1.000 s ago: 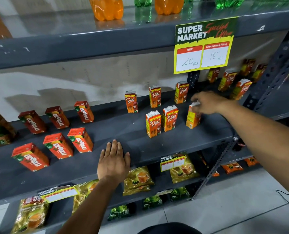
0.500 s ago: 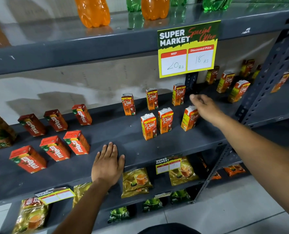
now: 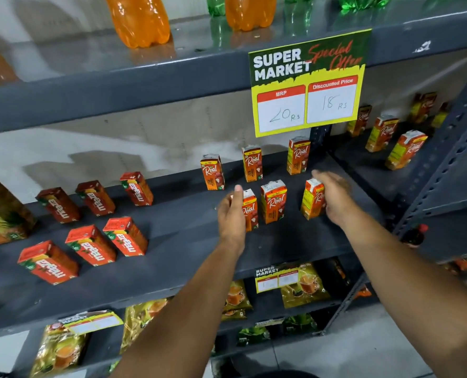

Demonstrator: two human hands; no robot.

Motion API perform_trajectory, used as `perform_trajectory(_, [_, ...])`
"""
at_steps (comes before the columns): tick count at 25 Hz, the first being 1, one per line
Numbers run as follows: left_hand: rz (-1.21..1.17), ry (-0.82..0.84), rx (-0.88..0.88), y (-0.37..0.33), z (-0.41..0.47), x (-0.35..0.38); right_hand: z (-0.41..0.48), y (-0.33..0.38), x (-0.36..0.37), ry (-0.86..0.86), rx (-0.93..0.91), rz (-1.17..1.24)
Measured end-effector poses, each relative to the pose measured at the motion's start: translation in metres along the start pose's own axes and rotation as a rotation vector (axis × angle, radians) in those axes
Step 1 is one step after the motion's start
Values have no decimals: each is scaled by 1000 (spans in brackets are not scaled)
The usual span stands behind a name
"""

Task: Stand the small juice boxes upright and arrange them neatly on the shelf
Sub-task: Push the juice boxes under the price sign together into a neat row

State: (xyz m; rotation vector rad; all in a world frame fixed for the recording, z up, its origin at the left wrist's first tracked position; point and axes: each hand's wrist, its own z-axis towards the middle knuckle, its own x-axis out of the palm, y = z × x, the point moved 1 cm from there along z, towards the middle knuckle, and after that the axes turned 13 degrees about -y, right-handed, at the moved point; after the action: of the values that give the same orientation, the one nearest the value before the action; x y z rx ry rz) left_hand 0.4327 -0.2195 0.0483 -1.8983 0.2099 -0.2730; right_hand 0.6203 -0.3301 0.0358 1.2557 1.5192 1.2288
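Three small orange "Real" juice boxes stand upright in a back row (image 3: 252, 163) on the grey shelf (image 3: 188, 241). In front of them stand three more: left (image 3: 251, 211), middle (image 3: 273, 201) and right (image 3: 312, 199). My left hand (image 3: 231, 214) is flat and edge-on against the left side of the front-left box. My right hand (image 3: 336, 197) is cupped against the right side of the front-right box, which leans slightly; no thumb shows on its front. Several red "Maaza" boxes (image 3: 90, 245) lie flat on the shelf's left half.
A yellow price sign (image 3: 307, 83) hangs from the upper shelf, over the back row. Orange and green bottles (image 3: 138, 20) stand above. More Real boxes (image 3: 405, 152) stand on the neighbouring shelf beyond a perforated post (image 3: 445, 170). Tea packets (image 3: 303, 285) fill the shelf below.
My left hand has lifted off the shelf's front edge and gone up to the front-left Real box. My right hand let go of the front-right box, then came back against its side.
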Motion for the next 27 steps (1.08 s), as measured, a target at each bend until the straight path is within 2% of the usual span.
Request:
perform_trajectory(3, [-18, -43, -7, 6, 12, 14, -2, 1, 14, -80, -5, 33])
perform_trajectory(8, [-60, -14, 106, 18, 20, 39, -12, -5, 50, -39, -15, 53])
perform_trajectory(13, [-50, -13, 150, 25, 24, 40, -12, -11, 52, -31, -17, 110])
perform_trajectory(16, [-18, 114, 202, 30, 32, 32, -9, -13, 46, 2, -16, 105])
perform_trajectory(19, [150, 277, 307, 38, 47, 17, -5, -13, 39, 46, -55, 100])
perform_trajectory(21, [230, 289, 323, 40, 53, 14, -6, -14, 39, 61, -65, 83])
perform_trajectory(27, [264, 271, 318, 39, 57, 18, -17, -21, 42, 25, -32, 33])
